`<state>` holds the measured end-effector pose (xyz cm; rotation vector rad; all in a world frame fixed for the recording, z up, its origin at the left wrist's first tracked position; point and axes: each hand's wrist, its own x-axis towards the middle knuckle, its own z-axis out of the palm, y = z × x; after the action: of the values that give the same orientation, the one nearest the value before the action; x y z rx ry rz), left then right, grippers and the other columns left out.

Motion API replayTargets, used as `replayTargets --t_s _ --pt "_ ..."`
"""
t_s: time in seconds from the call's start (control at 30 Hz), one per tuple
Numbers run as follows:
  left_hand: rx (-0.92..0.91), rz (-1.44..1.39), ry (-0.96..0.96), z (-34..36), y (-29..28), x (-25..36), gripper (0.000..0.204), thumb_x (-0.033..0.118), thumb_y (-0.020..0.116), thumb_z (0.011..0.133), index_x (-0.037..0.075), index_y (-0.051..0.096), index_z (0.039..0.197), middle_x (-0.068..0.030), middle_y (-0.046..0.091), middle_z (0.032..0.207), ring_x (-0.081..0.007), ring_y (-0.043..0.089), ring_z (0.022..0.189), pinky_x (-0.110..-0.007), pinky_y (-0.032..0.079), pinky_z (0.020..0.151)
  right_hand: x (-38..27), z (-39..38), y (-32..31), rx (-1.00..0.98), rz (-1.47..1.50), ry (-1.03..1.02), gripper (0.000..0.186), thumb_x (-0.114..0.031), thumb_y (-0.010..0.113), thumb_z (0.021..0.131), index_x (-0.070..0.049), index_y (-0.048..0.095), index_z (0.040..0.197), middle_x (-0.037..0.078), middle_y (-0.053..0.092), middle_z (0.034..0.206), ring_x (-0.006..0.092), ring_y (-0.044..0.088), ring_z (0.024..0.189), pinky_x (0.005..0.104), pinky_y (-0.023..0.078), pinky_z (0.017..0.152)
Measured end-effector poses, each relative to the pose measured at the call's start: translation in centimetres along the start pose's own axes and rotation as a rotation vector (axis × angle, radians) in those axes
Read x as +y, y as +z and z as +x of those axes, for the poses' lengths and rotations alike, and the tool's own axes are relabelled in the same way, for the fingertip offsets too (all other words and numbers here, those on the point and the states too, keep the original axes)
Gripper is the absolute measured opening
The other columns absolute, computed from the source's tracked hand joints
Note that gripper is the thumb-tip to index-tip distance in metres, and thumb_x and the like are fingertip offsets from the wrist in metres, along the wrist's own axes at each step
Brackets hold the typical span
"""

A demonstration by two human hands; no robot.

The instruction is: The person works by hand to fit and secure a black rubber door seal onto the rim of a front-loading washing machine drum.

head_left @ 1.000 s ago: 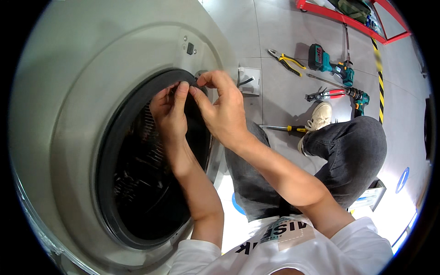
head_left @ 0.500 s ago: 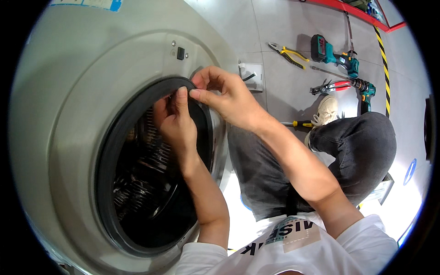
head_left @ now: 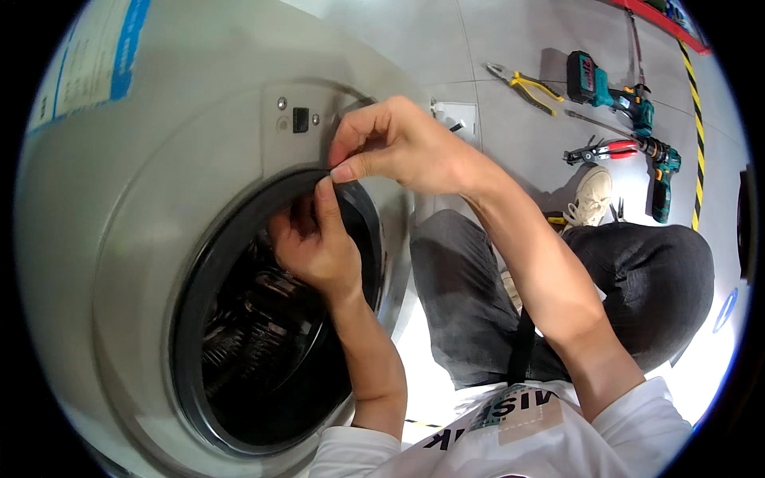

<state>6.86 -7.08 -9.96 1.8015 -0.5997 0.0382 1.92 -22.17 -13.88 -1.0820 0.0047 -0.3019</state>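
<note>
The pale front of a front-loading washing machine (head_left: 183, 159) fills the left side, its round opening ringed by a black rubber door gasket (head_left: 190, 319). Inside shows the dark metal drum (head_left: 263, 331). My left hand (head_left: 323, 247) reaches into the opening near the top, thumb against the gasket's lip and fingers curled behind it. Close above the left thumb, my right hand (head_left: 410, 151) pinches the gasket's upper edge between thumb and bent fingers; those fingertips are partly hidden. A small black door-lock slot (head_left: 300, 120) with screws beside it sits just above the gasket.
On the grey tiled floor at right lie yellow-handled pliers (head_left: 526, 89), red-handled pliers (head_left: 602, 150) and two teal power tools (head_left: 610, 94) with long bits. A white piece (head_left: 456, 119) rests beside the machine. Yellow-black tape (head_left: 695, 135) runs along the far right.
My view has shifted, so the machine's top label shows more. Both hands stay at the gasket's top; the right hand's thumb has come closer over its edge.
</note>
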Motion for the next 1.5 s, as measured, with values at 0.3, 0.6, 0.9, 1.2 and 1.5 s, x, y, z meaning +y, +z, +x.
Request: replayTargets --t_s 0.3,0.6,0.9,1.2,1.5 --pt "0.192 0.229 0.074 -0.5 1.5 1.5 0.027 0.0 0.071 0.092 -0.009 0.06 0.115 -0.0146 0.068 0.111 -0.0189 0.065 0.098 -0.029 0.054 0.088 -0.2 -0.1 0.9 0.109 0.023 0.077 0.011 -0.003 0.07 0.089 0.006 0.069 0.095 0.007 0.069 0.087 0.0124 0.064 0.084 0.0279 0.051 0.075" --pt "0.314 0.356 -0.175 -0.6 3.2 4.4 0.026 0.004 0.075 0.091 -0.007 0.063 0.112 -0.0129 0.071 0.102 -0.0158 0.068 0.087 -0.026 0.057 0.077 -0.3 0.6 1.5 0.272 -0.29 -0.166 0.007 0.0 0.069 0.084 0.001 0.068 0.091 0.013 0.062 0.083 0.0278 0.065 0.072 0.034 0.051 0.063" --pt "0.282 0.403 -0.071 -0.8 1.1 4.1 0.032 0.02 0.064 0.101 -0.011 0.067 0.093 -0.0159 0.07 0.088 -0.0187 0.069 0.077 -0.031 0.06 0.072 0.0 0.1 0.9 0.124 -0.228 -0.13 0.012 -0.001 0.074 0.082 0.0 0.068 0.092 0.011 0.062 0.085 0.0247 0.064 0.077 0.0338 0.049 0.066" --pt "0.443 0.504 0.17 -0.5 -0.3 4.9 0.033 0.025 0.067 0.099 -0.003 0.064 0.08 -0.009 0.068 0.077 -0.0124 0.063 0.067 -0.024 0.05 0.061 0.7 -1.4 2.9 0.248 -0.147 -0.069 0.015 -0.002 0.075 0.081 0.004 0.066 0.092 0.012 0.064 0.087 0.0239 0.064 0.08 0.0321 0.05 0.074" --pt "0.317 0.43 0.115 -0.7 -1.9 4.3 0.026 0.024 0.072 0.096 -0.002 0.065 0.095 -0.0101 0.07 0.084 -0.0117 0.064 0.075 -0.025 0.052 0.071 6.9 -4.5 2.6 0.324 -0.095 -0.147 0.02 -0.004 0.072 0.085 0.002 0.064 0.103 0.016 0.065 0.097 0.0302 0.067 0.085 0.0354 0.053 0.076"
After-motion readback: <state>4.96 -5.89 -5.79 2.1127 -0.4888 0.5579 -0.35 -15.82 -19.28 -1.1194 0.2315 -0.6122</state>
